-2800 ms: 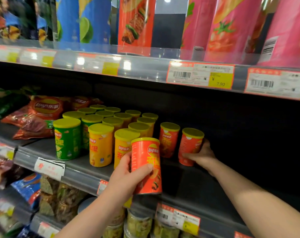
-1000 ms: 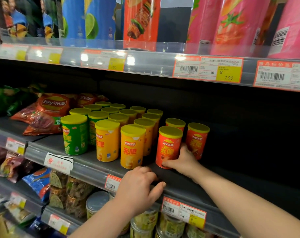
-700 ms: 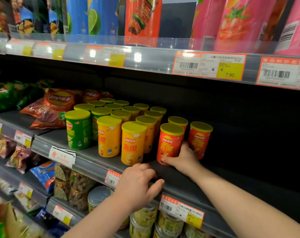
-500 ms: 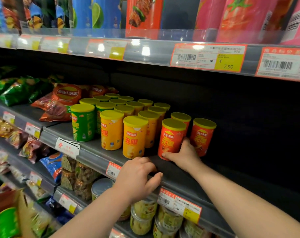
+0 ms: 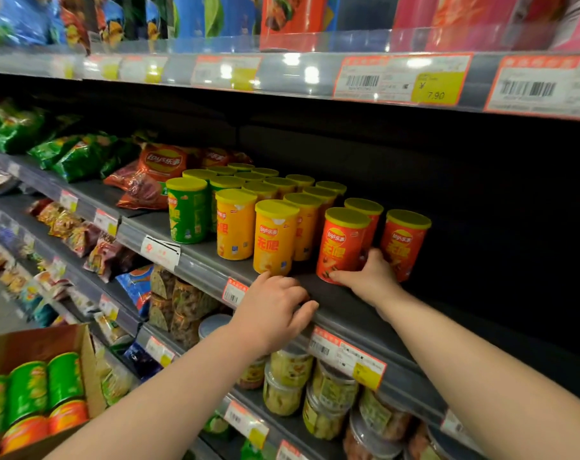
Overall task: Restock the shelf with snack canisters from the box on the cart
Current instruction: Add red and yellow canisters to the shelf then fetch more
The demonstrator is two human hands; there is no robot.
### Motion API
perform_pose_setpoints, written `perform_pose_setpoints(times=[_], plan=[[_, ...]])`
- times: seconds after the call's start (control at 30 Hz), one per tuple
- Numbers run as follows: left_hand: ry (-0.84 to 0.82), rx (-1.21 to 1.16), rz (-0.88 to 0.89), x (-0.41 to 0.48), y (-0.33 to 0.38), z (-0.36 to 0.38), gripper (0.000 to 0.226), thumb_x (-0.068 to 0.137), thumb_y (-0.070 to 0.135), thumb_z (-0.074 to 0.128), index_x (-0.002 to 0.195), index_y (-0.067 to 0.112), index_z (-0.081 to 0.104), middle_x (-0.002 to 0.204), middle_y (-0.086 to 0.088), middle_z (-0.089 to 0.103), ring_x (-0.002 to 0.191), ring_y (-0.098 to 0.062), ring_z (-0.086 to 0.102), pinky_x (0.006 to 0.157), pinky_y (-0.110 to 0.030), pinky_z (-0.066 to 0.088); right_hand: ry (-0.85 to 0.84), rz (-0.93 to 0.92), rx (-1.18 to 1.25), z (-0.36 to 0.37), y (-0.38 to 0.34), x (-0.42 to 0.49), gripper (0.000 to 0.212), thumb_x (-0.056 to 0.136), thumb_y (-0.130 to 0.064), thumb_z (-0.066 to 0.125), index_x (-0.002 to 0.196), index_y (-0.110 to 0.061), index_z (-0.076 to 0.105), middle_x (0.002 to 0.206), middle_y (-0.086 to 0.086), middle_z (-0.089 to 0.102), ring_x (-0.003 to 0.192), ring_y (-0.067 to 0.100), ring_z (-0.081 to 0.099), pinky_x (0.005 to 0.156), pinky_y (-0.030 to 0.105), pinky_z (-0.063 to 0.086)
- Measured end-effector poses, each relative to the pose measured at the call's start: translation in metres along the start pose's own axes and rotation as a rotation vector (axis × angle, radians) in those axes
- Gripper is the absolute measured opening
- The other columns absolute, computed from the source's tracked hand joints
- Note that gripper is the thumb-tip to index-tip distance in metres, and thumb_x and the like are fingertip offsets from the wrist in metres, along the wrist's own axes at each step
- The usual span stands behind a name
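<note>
Green, yellow and red snack canisters stand in rows on the dark middle shelf. My right hand grips the base of the front red canister, thumb at its front and fingers behind; the canister stands upright on the shelf. Two more red canisters stand behind and to its right. My left hand rests on the shelf's front edge below a yellow canister, fingers curled and holding nothing. A cardboard box at lower left holds green and red canisters lying on their sides.
Chip bags lie left of the canisters on the same shelf. Right of the red canisters the shelf is dark and bare. Tall snack tubes line the upper shelf; clear tubs and bags fill the lower shelves.
The red canister my left hand carried now stands at the shelf front, with my right hand on it. My left hand dropped to the shelf edge. The view swung left, showing the box.
</note>
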State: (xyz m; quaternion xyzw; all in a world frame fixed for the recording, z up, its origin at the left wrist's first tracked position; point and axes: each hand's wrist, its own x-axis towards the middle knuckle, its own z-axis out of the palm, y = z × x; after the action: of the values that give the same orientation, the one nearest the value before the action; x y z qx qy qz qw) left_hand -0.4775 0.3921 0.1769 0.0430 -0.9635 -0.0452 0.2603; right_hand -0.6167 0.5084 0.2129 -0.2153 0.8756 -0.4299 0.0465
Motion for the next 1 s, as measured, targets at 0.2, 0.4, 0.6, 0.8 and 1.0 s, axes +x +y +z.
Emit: perform_pose_setpoints(times=[0.2,0.4,0.6,0.8,1.0], plan=[[0.014,0.017,0.1,-0.031,-0.008,-0.008,0.047,0.079,0.042,0.049,0.108,0.011,0.068,0.104,-0.008,0.066,0.095,-0.029,0.064,0.081,-0.038,0.055,-0.04,0.044,-0.141,-0.015,-0.002,-0.031,0.069,0.079,-0.034,0.073,0.136,-0.016,0.038,0.134,0.007,0.048,0.119,0.026,0.051,0.095,0.034,0.045],[-0.064,0.037,0.091,-0.073,-0.035,-0.026,0.043,0.075,0.043,0.045,0.1,0.016,0.068,0.097,0.0,0.066,0.085,-0.022,0.065,0.065,-0.033,0.057,0.012,-0.227,-0.453,-0.011,-0.022,-0.095,0.041,0.087,-0.039,0.06,0.124,-0.024,0.05,0.128,-0.001,0.049,0.115,0.021,0.051,0.092,0.034,0.044],[-0.241,0.115,-0.007,-0.138,-0.074,-0.044,0.055,0.076,0.051,0.032,0.101,0.015,0.064,0.094,-0.002,0.061,0.088,-0.025,0.062,0.07,-0.037,0.053,-0.048,-0.498,-0.659,0.052,-0.065,-0.152,0.037,0.088,-0.039,0.053,0.122,-0.027,0.052,0.124,-0.004,0.053,0.117,0.021,0.048,0.094,0.034,0.04],[-0.405,0.18,-0.138,-0.211,-0.116,-0.07,0.045,0.089,0.047,0.048,0.122,0.017,0.05,0.116,-0.004,0.053,0.11,-0.026,0.05,0.088,-0.038,0.042,-0.25,-0.501,-0.776,0.125,-0.088,-0.195,0.039,0.09,-0.041,0.049,0.126,-0.024,0.049,0.124,0.0,0.053,0.116,0.024,0.049,0.091,0.036,0.044],[-0.522,0.224,-0.32,-0.303,-0.159,-0.1,0.047,0.088,0.045,0.048,0.126,0.017,0.048,0.121,-0.007,0.052,0.114,-0.03,0.05,0.091,-0.038,0.042,-0.427,-0.552,-0.821,0.208,-0.11,-0.234,0.036,0.088,-0.042,0.05,0.12,-0.025,0.053,0.119,0.0,0.056,0.111,0.025,0.053,0.087,0.035,0.046]])
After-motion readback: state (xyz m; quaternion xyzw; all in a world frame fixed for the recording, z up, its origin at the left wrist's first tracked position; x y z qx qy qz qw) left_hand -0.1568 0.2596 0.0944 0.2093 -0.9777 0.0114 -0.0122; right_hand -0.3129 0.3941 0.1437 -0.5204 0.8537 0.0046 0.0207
